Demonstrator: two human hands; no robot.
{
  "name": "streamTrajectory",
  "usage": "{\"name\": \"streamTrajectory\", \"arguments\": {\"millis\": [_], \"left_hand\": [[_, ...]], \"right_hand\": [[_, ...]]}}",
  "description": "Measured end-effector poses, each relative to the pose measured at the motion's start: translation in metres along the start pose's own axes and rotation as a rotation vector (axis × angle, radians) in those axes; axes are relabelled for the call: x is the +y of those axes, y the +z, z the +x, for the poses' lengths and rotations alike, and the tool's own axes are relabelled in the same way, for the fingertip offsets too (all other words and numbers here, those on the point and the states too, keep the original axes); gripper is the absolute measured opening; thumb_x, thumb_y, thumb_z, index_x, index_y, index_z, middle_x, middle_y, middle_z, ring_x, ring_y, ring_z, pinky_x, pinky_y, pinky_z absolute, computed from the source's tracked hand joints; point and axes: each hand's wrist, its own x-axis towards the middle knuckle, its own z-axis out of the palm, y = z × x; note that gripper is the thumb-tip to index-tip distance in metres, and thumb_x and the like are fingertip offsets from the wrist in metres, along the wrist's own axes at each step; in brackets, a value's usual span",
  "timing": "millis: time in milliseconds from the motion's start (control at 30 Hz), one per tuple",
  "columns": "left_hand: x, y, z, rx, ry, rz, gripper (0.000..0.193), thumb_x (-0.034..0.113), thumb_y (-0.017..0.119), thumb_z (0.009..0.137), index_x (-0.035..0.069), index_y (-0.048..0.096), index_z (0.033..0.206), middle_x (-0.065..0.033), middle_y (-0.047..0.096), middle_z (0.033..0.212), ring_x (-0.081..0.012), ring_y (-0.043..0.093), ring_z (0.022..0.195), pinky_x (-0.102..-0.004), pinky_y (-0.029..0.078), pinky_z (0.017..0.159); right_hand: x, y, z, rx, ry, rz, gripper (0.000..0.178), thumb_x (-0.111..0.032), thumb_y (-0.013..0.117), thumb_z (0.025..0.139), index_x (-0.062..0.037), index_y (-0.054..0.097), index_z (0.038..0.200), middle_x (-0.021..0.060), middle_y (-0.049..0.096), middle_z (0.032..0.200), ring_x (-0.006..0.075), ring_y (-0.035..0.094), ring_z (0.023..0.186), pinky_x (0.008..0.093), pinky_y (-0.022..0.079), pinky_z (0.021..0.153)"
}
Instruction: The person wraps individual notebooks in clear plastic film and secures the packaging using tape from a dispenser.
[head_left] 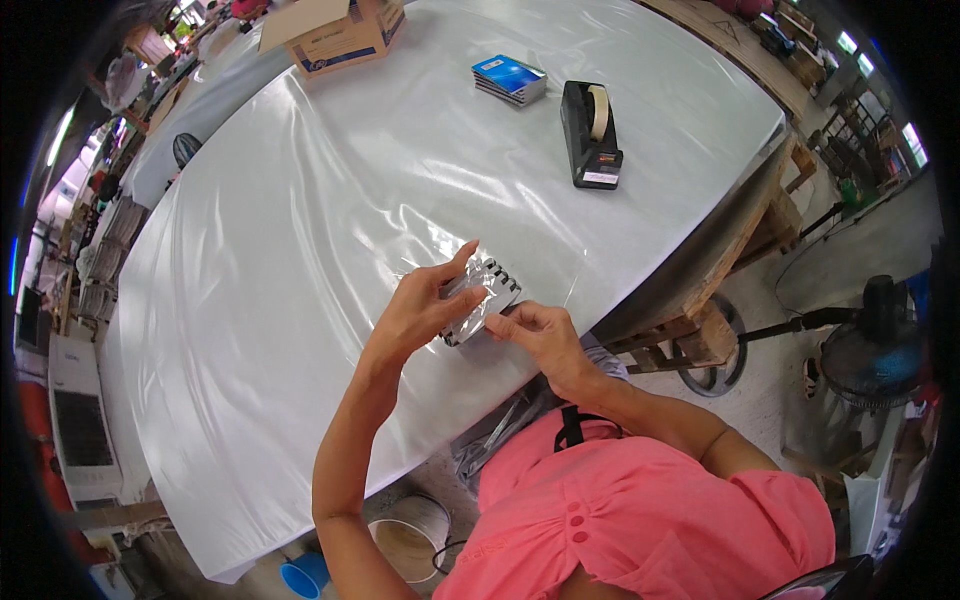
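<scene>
A small spiral-bound notebook in a clear plastic sleeve is held just above the near edge of the white table. My left hand grips its left side, with the thumb on top of the sleeve. My right hand pinches the lower right corner of it. Glare on the plastic hides most of the notebook's cover.
A black tape dispenser stands at the far right of the table. A stack of blue-covered notebooks lies beyond it, and a cardboard box sits at the far edge. A floor fan stands right of the table; buckets stand underneath.
</scene>
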Motion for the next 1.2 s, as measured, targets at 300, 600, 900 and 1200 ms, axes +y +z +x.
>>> {"name": "streamTrajectory", "arguments": {"millis": [300, 600, 900, 1200], "left_hand": [[0.003, -0.002, -0.002, -0.083, 0.085, 0.282, 0.096, 0.047, 0.074, 0.079, 0.005, 0.025, 0.151, -0.0205, 0.065, 0.101, -0.0320, 0.064, 0.091, -0.0370, 0.049, 0.081], [0.030, 0.005, 0.000, 0.079, 0.079, 0.924, 0.108, 0.019, 0.074, 0.065, 0.005, 0.010, 0.151, -0.0219, 0.051, 0.133, -0.0405, 0.060, 0.106, -0.0446, 0.053, 0.087], [-0.045, -0.145, 0.103, 0.588, 0.543, 1.786, 0.098, 0.015, 0.078, 0.069, 0.013, 0.025, 0.151, -0.0079, 0.035, 0.151, -0.0338, 0.034, 0.139, -0.0534, 0.032, 0.112], [-0.118, -0.138, 0.119, 0.653, 0.034, 1.268, 0.081, 0.040, 0.065, 0.088, 0.018, 0.021, 0.153, -0.0057, 0.020, 0.159, -0.0340, 0.013, 0.147, -0.0658, 0.017, 0.111]], "right_hand": [[0.005, -0.018, 0.025, -0.162, 0.020, -0.791, 0.060, -0.057, 0.057, 0.089, -0.0033, 0.068, 0.065, 0.0083, 0.057, 0.046, 0.0250, 0.063, 0.046, 0.0387, 0.052, 0.057], [-0.006, -0.056, 0.042, -0.342, -0.189, -0.671, 0.024, -0.029, 0.066, 0.088, -0.0061, 0.074, 0.089, 0.0101, 0.065, 0.065, 0.0195, 0.064, 0.059, 0.0327, 0.051, 0.060], [0.028, -0.130, 0.088, 0.367, -0.730, -0.699, 0.005, -0.002, 0.064, 0.086, 0.0011, 0.064, 0.091, 0.0128, 0.061, 0.084, 0.0251, 0.059, 0.070, 0.0328, 0.048, 0.064], [0.029, -0.124, 0.086, 0.388, -0.611, -0.674, 0.010, 0.002, 0.064, 0.086, 0.0004, 0.064, 0.095, 0.0128, 0.059, 0.091, 0.0271, 0.059, 0.079, 0.0333, 0.047, 0.070]]}}
